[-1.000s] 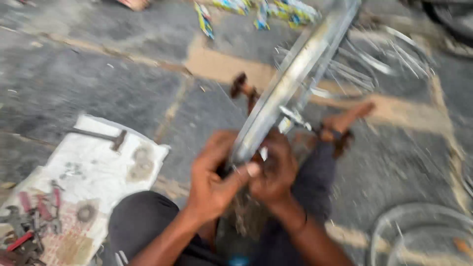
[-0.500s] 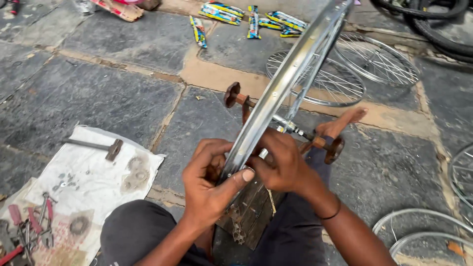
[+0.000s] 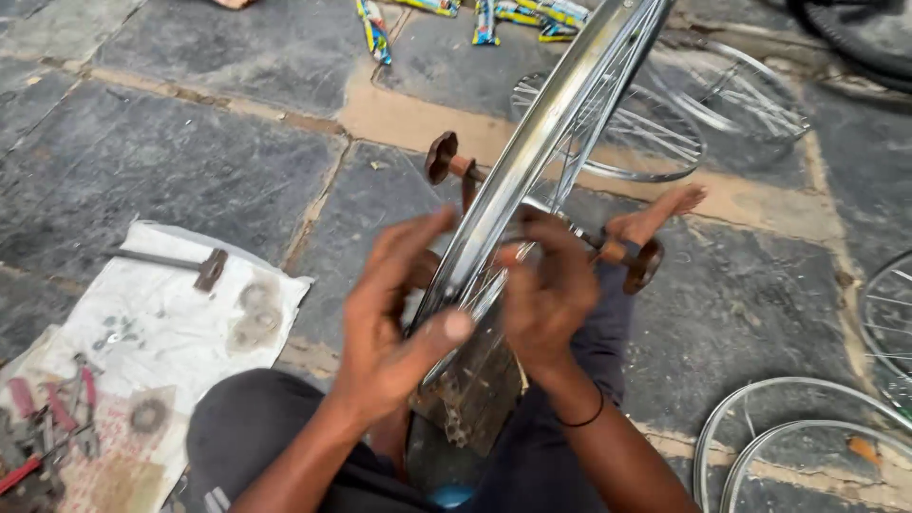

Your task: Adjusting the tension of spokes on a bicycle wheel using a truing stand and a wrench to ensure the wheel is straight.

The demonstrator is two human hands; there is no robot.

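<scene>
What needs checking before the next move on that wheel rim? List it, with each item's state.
1. Left hand on the wheel rim: ok, its thumb presses the near edge.
2. Right hand on the rim: ok, its fingers curl over the other side.
3. Rim upright: ok, it stands on edge between the knees.
4. Axle stand bearing the hub: cannot tell, the hands hide the middle.
5. Hammer within reach: probably ok, it lies on the white cloth to the left.
6. Spare rims out of the way: ok, they lie flat on the stone floor beyond.
</scene>
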